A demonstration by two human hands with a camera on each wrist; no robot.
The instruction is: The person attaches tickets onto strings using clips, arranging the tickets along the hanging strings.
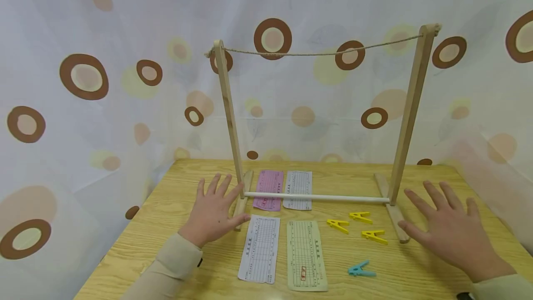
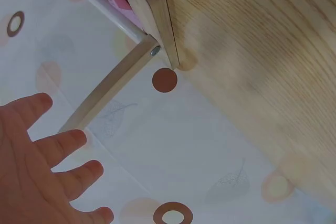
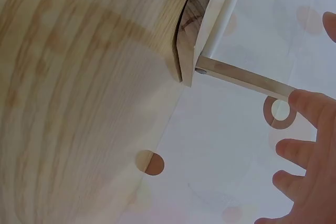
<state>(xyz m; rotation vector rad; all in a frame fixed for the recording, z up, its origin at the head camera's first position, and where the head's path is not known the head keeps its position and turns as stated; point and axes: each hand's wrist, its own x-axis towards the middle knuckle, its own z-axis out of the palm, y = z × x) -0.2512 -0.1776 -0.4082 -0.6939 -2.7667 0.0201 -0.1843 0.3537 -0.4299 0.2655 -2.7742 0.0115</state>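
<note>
My left hand (image 1: 214, 212) is spread with fingers straight beside the left foot of a wooden frame (image 1: 231, 115), holding nothing. On the other side my right hand (image 1: 451, 230) is spread the same way, just right of the frame's right foot (image 1: 397, 223). A thin rope (image 1: 300, 54) runs between the tops of the two posts. Between the hands lie paper slips: a pink one (image 1: 268, 184) and a white one (image 1: 299, 182) at the back, another white slip (image 1: 260, 249) and a yellow-green one (image 1: 307, 256) in front. Both wrist views show spread, bare fingers.
Three yellow clothespins (image 1: 374, 236) and a blue clothespin (image 1: 361, 269) lie right of the slips. A white rod (image 1: 333, 197) joins the posts low down, crossing over the back slips. Behind the wooden table (image 1: 141, 249) hangs a dotted curtain (image 1: 125, 36).
</note>
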